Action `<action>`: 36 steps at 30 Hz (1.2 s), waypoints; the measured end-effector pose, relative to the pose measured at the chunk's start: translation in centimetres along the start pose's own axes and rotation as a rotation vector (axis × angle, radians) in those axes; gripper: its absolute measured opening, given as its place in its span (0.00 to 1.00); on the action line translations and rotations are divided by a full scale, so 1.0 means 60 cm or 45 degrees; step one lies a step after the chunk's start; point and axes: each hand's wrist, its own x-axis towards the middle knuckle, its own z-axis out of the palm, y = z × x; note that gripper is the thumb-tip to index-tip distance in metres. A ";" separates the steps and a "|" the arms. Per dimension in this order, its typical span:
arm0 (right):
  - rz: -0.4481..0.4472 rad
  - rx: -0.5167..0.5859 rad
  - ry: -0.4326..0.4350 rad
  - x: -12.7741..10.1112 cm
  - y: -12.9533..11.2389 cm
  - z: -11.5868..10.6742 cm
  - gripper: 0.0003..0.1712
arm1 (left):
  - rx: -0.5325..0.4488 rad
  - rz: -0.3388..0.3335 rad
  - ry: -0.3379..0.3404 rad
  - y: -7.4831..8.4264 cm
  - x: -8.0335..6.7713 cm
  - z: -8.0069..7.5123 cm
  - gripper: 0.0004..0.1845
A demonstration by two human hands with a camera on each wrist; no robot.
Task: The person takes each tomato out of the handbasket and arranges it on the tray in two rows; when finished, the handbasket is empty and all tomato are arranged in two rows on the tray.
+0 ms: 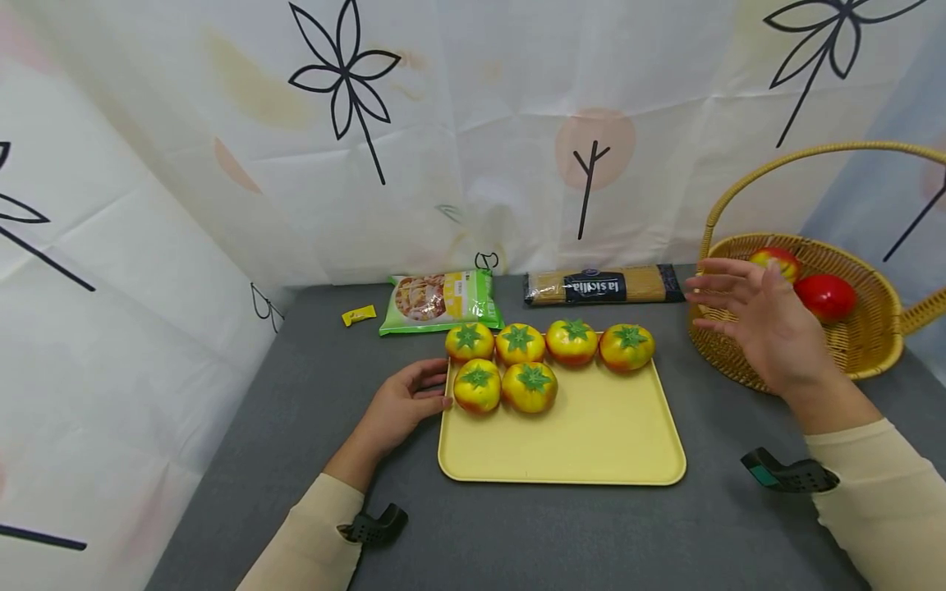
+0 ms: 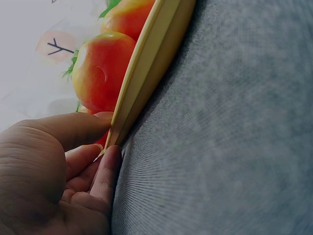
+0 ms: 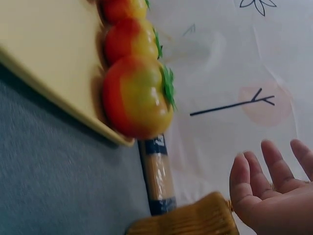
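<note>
My left hand is at the left side of a yellow tray; in the left wrist view its thumb and fingers pinch the tray's rim. Several yellow-red tomatoes with green leafy tops stand in a back row on the tray, the rightmost tomato near the far right corner. Two more, a left tomato and a right tomato, sit in front. Above the near left rim of a wicker basket, my right hand has its fingers extended and holds nothing. Inside lie a red tomato and a red-yellow one.
Behind the tray lie a green-and-white food packet and a pack of spaghetti. A small yellow wrapped piece is at the back left. The basket's tall handle arches over it. A printed white curtain hangs behind the grey table.
</note>
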 end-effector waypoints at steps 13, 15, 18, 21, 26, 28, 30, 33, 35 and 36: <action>0.030 -0.036 0.115 0.007 0.000 -0.076 0.31 | 0.001 0.001 0.008 0.000 0.000 0.001 0.35; 0.038 -0.068 0.131 0.008 0.002 -0.084 0.30 | 0.001 0.002 0.009 0.001 0.000 0.001 0.35; 0.049 -0.104 0.163 0.009 0.004 -0.099 0.29 | 0.004 0.004 0.008 0.000 0.000 0.001 0.35; 0.066 -0.143 0.210 0.008 0.004 -0.116 0.29 | 0.006 0.003 0.008 -0.001 0.000 0.001 0.35; 0.094 -0.302 0.317 0.003 -0.002 -0.145 0.28 | 0.005 0.000 0.005 -0.003 0.001 0.001 0.35; 0.109 -0.457 0.372 0.002 -0.004 -0.154 0.28 | 0.005 0.001 0.005 -0.003 0.001 0.000 0.35; 0.138 -0.627 0.437 0.004 -0.007 -0.160 0.28 | 0.008 0.001 0.005 -0.003 0.001 0.000 0.35; 0.196 -0.834 0.529 0.006 -0.009 -0.165 0.31 | 0.012 0.003 0.007 -0.003 0.001 0.000 0.35; 0.231 -0.907 0.571 0.006 -0.009 -0.169 0.33 | 0.012 0.001 0.008 -0.003 0.001 0.000 0.35; 0.244 -0.934 0.585 0.005 -0.009 -0.171 0.33 | 0.011 0.001 0.008 -0.003 0.001 0.000 0.35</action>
